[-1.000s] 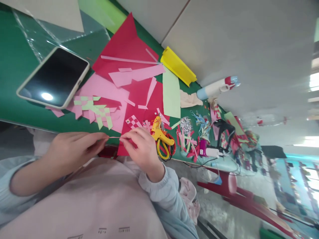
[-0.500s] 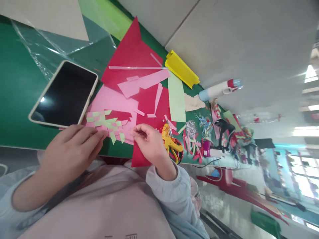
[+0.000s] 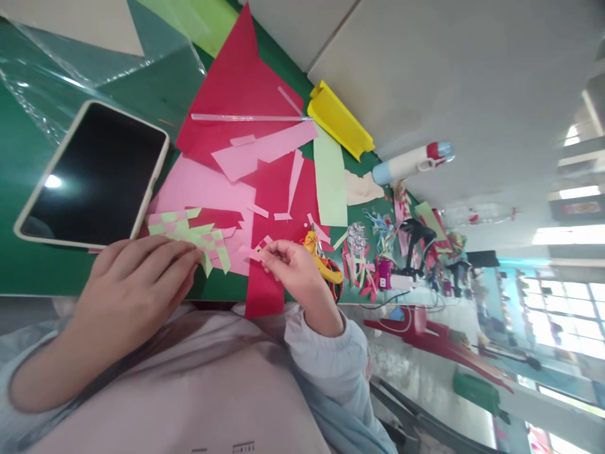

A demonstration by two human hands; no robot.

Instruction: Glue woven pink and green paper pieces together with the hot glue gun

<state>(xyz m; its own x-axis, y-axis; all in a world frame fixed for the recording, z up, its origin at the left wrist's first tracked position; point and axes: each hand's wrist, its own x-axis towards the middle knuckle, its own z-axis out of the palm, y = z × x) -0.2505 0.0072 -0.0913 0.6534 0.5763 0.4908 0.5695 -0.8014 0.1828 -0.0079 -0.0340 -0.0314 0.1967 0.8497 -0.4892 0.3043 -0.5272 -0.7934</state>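
Observation:
A woven piece of light green and pink paper strips (image 3: pixel 215 244) lies at the table's front edge, over pink and red paper. My left hand (image 3: pixel 146 277) is closed at its lower left side, fingertips and thumb together on its edge; the fingers hide part of the weave. Just to the right, my right hand (image 3: pixel 293 268) pinches a small pink paper strip (image 3: pixel 249 253) between thumb and fingers, its free end pointing at the woven piece. Beside that hand lies a yellow-handled tool (image 3: pixel 329 270), partly hidden by it.
A phone (image 3: pixel 97 176) lies left of the papers. Red paper sheets (image 3: pixel 236 82), a yellow folded piece (image 3: pixel 340 120), a white bottle (image 3: pixel 411 165) and paper scraps (image 3: pixel 362 265) spread across the green table (image 3: pixel 227 285). Clear plastic (image 3: pixel 108 69) lies at the upper left.
A pink strip now shows in my right hand's pinch, and that hand has shifted slightly right from the woven piece. My left hand stays at the weave. The whole view has shifted a little.

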